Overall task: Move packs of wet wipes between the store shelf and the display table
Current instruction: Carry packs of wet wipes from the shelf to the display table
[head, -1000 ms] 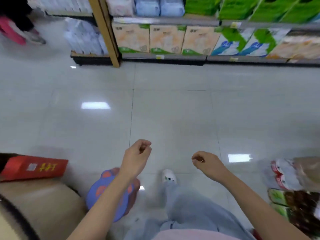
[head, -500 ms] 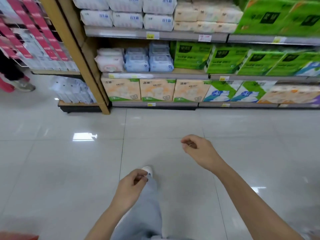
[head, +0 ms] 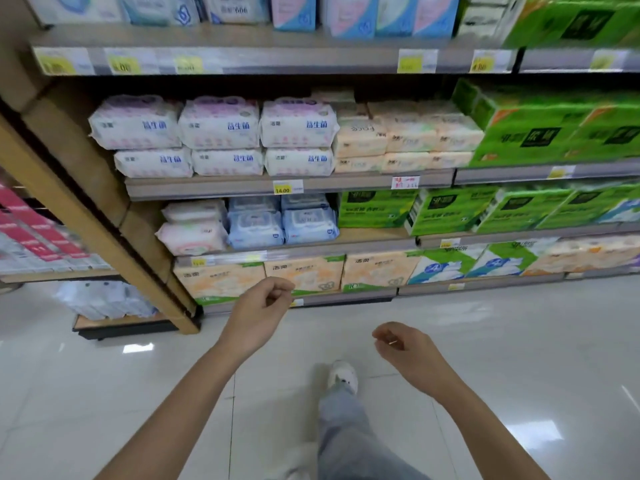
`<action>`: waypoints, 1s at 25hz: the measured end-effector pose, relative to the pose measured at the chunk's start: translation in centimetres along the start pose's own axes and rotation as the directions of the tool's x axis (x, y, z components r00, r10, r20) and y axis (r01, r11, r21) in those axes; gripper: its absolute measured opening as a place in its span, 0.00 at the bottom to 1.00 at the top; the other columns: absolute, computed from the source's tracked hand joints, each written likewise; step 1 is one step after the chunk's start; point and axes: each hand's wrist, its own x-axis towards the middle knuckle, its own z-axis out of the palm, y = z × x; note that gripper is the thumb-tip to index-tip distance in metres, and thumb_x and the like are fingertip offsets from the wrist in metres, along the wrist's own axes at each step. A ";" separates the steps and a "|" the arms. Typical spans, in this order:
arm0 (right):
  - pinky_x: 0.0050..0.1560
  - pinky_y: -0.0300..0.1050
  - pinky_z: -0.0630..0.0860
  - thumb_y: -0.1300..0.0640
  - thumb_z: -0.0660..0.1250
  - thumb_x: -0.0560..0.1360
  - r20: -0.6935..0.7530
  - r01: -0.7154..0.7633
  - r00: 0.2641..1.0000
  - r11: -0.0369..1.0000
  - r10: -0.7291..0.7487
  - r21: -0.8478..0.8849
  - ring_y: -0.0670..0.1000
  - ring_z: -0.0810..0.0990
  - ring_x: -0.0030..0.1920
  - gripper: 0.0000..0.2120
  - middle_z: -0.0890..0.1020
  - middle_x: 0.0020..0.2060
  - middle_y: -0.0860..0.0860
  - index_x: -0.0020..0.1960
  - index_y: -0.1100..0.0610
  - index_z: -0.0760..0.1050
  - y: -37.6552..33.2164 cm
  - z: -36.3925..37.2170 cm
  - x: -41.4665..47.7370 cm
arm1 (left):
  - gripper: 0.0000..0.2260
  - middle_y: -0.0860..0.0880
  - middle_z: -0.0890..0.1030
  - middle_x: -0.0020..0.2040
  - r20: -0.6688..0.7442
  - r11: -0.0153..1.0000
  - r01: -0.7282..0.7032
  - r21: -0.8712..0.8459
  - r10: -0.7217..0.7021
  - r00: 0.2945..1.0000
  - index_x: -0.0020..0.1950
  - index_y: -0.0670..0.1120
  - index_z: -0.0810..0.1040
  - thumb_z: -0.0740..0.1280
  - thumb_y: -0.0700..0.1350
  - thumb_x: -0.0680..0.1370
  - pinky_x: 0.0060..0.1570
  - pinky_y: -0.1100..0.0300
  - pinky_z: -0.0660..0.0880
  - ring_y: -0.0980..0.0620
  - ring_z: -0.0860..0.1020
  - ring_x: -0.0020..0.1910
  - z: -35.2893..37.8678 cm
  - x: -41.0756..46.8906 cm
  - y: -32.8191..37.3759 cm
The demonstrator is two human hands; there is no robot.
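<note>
Blue packs of wet wipes (head: 282, 225) and pink packs of wet wipes (head: 192, 228) lie stacked on the second-lowest board of the store shelf (head: 374, 237). My left hand (head: 258, 315) hangs in front of the lowest shelf level, fingers loosely curled, holding nothing. My right hand (head: 403, 348) hovers lower and to the right over the floor, also loosely curled and empty. Both hands are well short of the wipes. The display table is out of view.
White tissue packs (head: 218, 136) and peach ones (head: 408, 140) fill the shelf above; green packs (head: 554, 133) fill the right side. Peach tissue bundles (head: 304, 271) sit on the bottom level. A wooden upright (head: 114, 237) borders the left. My foot (head: 343, 375) steps on glossy tiles.
The view has lifted from the floor to the shelf, which is now much nearer. My left hand has risen ahead of my right. Both stay empty.
</note>
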 end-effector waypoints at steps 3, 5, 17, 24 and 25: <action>0.37 0.25 0.70 0.59 0.65 0.77 0.003 0.095 0.995 0.995 -0.095 -0.014 0.44 0.77 0.39 0.05 0.79 0.39 0.44 0.51 0.54 0.77 -3.0 -2.7 7.0 | 0.10 0.43 0.81 0.48 -0.009 0.998 -0.063 -0.009 0.063 0.998 0.45 0.56 0.77 0.65 0.40 0.77 0.51 0.56 0.74 0.47 0.80 0.50 -0.1 6.4 3.3; 0.37 0.26 0.68 0.61 0.65 0.76 -0.009 0.198 0.980 0.980 -0.198 -0.013 0.43 0.76 0.37 0.04 0.78 0.37 0.43 0.49 0.53 0.76 -5.8 -5.1 11.7 | 0.10 0.44 0.81 0.46 -0.022 0.993 -0.110 -0.041 0.109 0.994 0.46 0.55 0.77 0.64 0.40 0.78 0.53 0.55 0.74 0.49 0.79 0.51 -0.4 10.5 6.2; 0.45 0.33 0.74 0.64 0.64 0.76 -0.619 0.655 0.635 0.747 -0.462 0.114 0.42 0.77 0.43 0.12 0.78 0.47 0.45 0.57 0.53 0.74 -27.3 -23.1 30.9 | 0.12 0.56 0.78 0.47 -0.390 0.781 -0.623 -0.045 0.560 0.731 0.56 0.48 0.76 0.65 0.34 0.76 0.44 0.75 0.70 0.66 0.75 0.42 -3.9 30.9 27.8; 0.60 0.52 0.73 0.60 0.66 0.74 -0.697 0.551 0.602 0.834 -0.391 0.008 0.51 0.73 0.59 0.24 0.73 0.60 0.51 0.69 0.57 0.66 -30.4 -22.0 35.9 | 0.25 0.49 0.71 0.65 -0.272 0.829 -0.518 0.212 0.559 0.784 0.71 0.45 0.67 0.68 0.44 0.74 0.63 0.57 0.69 0.53 0.72 0.62 -4.0 37.6 29.9; 0.59 0.51 0.74 0.59 0.66 0.74 -0.701 0.560 0.603 0.828 -0.381 0.031 0.50 0.74 0.58 0.23 0.75 0.59 0.50 0.69 0.56 0.66 -30.4 -21.7 35.9 | 0.26 0.49 0.72 0.65 -0.254 0.831 -0.517 0.204 0.555 0.792 0.71 0.45 0.67 0.68 0.45 0.74 0.63 0.54 0.70 0.52 0.72 0.62 -3.9 38.0 29.7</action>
